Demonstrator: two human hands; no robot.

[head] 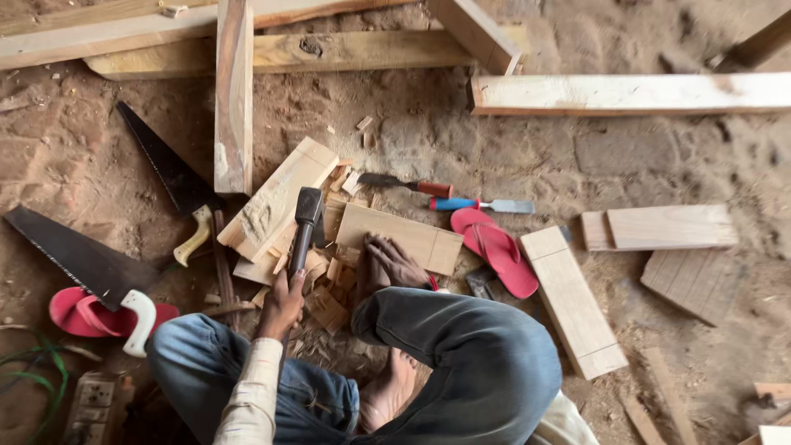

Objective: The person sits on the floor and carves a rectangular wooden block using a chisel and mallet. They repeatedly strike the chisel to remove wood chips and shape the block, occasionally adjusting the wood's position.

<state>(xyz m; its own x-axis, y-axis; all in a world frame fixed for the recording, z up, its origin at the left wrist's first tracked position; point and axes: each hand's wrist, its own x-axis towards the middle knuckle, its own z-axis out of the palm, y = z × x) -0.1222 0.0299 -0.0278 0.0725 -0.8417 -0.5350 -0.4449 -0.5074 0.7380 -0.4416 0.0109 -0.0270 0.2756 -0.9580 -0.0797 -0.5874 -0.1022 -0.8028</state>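
Observation:
My left hand (284,301) grips the dark handle of a hammer (306,216), whose head hovers over a pale wooden block (276,198) with a rough notch cut into it. My right hand (389,264) lies flat with fingers spread on the near corner of a flat board (408,235) beside that block. My raised knee hides the right arm. Wood chips (325,301) are piled around both pieces. I sit on the sandy ground with a bare foot (391,387) tucked under my leg.
Two chisels lie just beyond the board, one red-handled (408,185) and one blue-handled (482,204). Two handsaws (169,169) (78,255) lie at the left. Red flip-flops (498,247) (78,313), loose planks (573,297) (659,227), long timbers (235,91) and a power strip (95,404) surround me.

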